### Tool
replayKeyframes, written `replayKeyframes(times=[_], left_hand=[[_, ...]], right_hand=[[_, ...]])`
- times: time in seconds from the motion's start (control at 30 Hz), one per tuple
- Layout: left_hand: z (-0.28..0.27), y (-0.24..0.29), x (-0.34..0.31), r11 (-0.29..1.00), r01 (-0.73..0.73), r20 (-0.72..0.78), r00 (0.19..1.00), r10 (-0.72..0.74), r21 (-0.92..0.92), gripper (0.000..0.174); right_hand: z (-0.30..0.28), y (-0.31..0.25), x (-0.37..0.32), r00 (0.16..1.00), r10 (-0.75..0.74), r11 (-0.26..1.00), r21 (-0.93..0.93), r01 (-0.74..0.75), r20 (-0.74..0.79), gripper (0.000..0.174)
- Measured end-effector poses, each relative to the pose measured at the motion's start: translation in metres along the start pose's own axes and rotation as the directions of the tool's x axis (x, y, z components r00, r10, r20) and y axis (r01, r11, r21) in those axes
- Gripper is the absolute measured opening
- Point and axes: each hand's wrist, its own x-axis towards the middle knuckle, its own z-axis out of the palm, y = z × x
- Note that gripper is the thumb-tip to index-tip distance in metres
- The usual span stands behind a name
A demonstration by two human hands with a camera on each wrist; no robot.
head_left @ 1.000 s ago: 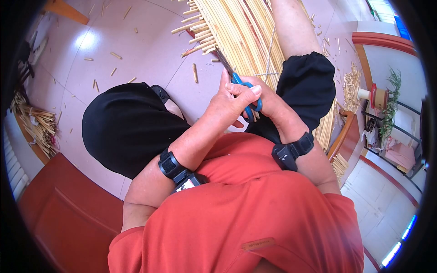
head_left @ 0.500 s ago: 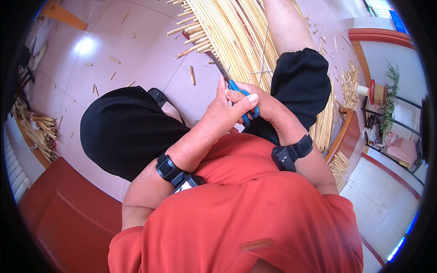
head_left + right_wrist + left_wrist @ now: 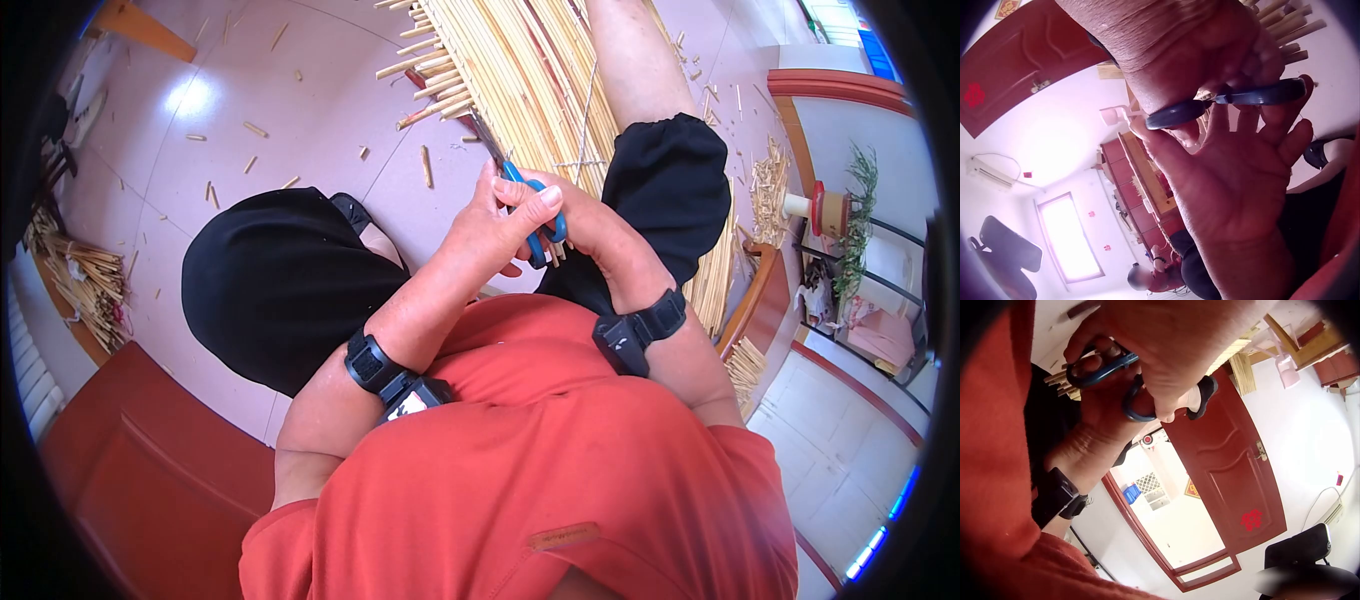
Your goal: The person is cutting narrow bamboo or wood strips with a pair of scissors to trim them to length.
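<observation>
Fingers of the left hand [image 3: 487, 232] curl round blue-handled metal scissors [image 3: 512, 173]; for the right hand [image 3: 582, 215] I can't tell. Crowding could misdirect cuts into the flat, yellow-stalk mat [image 3: 505, 65].

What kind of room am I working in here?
It looks like a room in a home, doubling as a workspace: there's a panelled red door, and a tiled floor scattered with cut stalk pieces beside a mat of stalks.
</observation>
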Motion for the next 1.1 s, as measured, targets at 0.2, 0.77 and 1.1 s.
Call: replayKeyframes(times=[0.2,0.77,1.1], left_hand=[[-0.001,-0.004,0.004,1.0,-0.006,-0.001,1.0,0.006,-0.007,0.126],[0.004,-0.009,-0.002,0.986,0.021,0.019,1.0,-0.018,-0.168,0.104],[0.013,-0.005,-0.011,0.984,0.054,0.045,0.998,-0.047,-0.168,0.112]], right_hand=[[0.001,0.009,0.007,0.998,-0.016,0.999,0.037,0.018,-0.065,0.05],[0.005,0.01,0.006,0.969,-0.15,0.975,-0.192,0.112,-0.197,0.046],[0.001,0.015,-0.005,0.993,-0.047,0.994,-0.105,0.035,-0.109,0.053]])
